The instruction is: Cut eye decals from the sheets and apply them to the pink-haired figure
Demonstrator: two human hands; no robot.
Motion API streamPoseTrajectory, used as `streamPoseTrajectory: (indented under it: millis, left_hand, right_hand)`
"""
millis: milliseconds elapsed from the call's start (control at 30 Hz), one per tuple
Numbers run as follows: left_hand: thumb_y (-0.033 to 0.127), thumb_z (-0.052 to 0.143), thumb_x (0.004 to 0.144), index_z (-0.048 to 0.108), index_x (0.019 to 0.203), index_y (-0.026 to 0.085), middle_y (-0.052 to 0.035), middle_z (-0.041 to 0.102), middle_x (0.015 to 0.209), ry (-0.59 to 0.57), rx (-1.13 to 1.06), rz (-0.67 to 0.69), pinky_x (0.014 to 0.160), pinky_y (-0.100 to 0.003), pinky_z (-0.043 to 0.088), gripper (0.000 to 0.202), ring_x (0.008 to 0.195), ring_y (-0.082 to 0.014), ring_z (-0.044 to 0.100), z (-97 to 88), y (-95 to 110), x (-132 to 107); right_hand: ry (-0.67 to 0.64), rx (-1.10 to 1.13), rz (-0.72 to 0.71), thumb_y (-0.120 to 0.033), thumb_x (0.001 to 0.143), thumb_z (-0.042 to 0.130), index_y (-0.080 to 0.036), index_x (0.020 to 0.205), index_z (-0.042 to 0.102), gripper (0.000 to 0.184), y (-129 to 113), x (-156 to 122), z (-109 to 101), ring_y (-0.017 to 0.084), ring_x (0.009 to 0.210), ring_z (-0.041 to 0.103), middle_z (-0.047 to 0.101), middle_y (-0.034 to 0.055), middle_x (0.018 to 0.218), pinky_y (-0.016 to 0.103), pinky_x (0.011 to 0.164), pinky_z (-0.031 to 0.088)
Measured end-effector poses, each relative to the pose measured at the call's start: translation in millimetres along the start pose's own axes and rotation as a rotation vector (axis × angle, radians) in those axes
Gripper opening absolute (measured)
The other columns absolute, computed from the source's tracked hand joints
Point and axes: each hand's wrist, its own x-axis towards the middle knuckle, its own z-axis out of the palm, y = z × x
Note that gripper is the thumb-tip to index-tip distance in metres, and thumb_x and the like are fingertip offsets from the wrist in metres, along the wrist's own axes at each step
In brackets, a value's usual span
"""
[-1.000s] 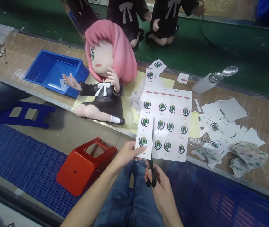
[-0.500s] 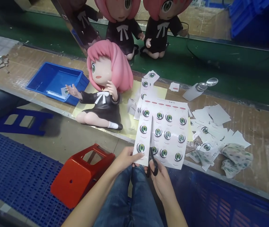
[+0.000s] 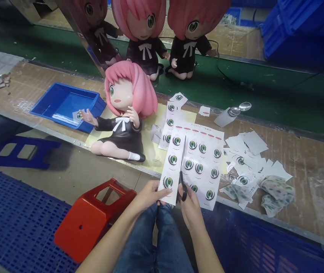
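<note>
My left hand [image 3: 154, 194] pinches the lower left corner of a white sheet of printed eye decals [image 3: 207, 180], thumb on top. Black-handled scissors [image 3: 183, 185] are in my right hand [image 3: 189, 207], fingers wrapped round the handles. Their blades point away from me along a lengthwise cut between the leftmost column of green eyes and the others. Red mouth shapes line the sheet's far edge. Just beyond it lie cut eye strips [image 3: 171, 113] on yellow paper [image 3: 189, 116]. To the left sits a pink-haired figure [image 3: 122, 121] in a black dress, one eye showing.
A blue tray [image 3: 65, 104] with a decal piece stands left of the figure. Paper scraps [image 3: 247, 159], a crumpled patterned cloth [image 3: 278, 193] and a white bottle [image 3: 224, 117] with a spoon lie right. More figures [image 3: 146, 49] stand behind; a red stool [image 3: 93, 220] is below the table.
The scissors blades have come closer together and advanced slightly along the cut. My left hand keeps its hold on the sheet's corner. The whole view has shifted a little.
</note>
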Motion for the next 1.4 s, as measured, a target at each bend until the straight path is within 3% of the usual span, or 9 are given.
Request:
streamPoseTrajectory:
  millis: [467,933,1400]
  left_hand:
    - [0.06,0.079,0.071,0.067,0.083,0.011,-0.0029,0.068,0.068,0.004,0.017,-0.004,0.046,-0.019,0.038,0.052,0.053,-0.0109,0.058,-6.1,8.2,-0.1]
    - [0.053,0.081,0.072,0.069,0.083,0.012,-0.0027,0.07,0.069,0.009,0.008,-0.019,0.047,-0.02,0.038,0.045,0.053,-0.0113,0.059,-16.1,9.9,-4.1]
    - [0.066,0.079,0.066,0.069,0.087,0.01,-0.0049,0.071,0.072,0.021,-0.001,-0.032,0.049,-0.022,0.038,0.061,0.054,-0.012,0.059,-34.1,11.9,-2.9]
  right_hand:
    - [-0.047,0.016,-0.031,-0.059,0.074,0.08,-0.018,0.106,0.071,0.053,-7.8,20.1,7.2,0.028,0.101,0.066,0.074,0.0083,0.104,0.039,0.086,0.053]
    - [0.014,-0.076,-0.095,-0.06,0.076,0.077,-0.016,0.109,0.068,0.056,-3.7,34.9,14.9,0.027,0.103,0.066,0.073,0.0098,0.109,0.04,0.092,0.052]
    - [-0.046,-0.162,-0.049,-0.063,0.075,0.077,-0.018,0.107,0.068,0.056,-16.8,44.0,23.0,0.022,0.089,0.059,0.068,0.0066,0.096,0.035,0.083,0.049]
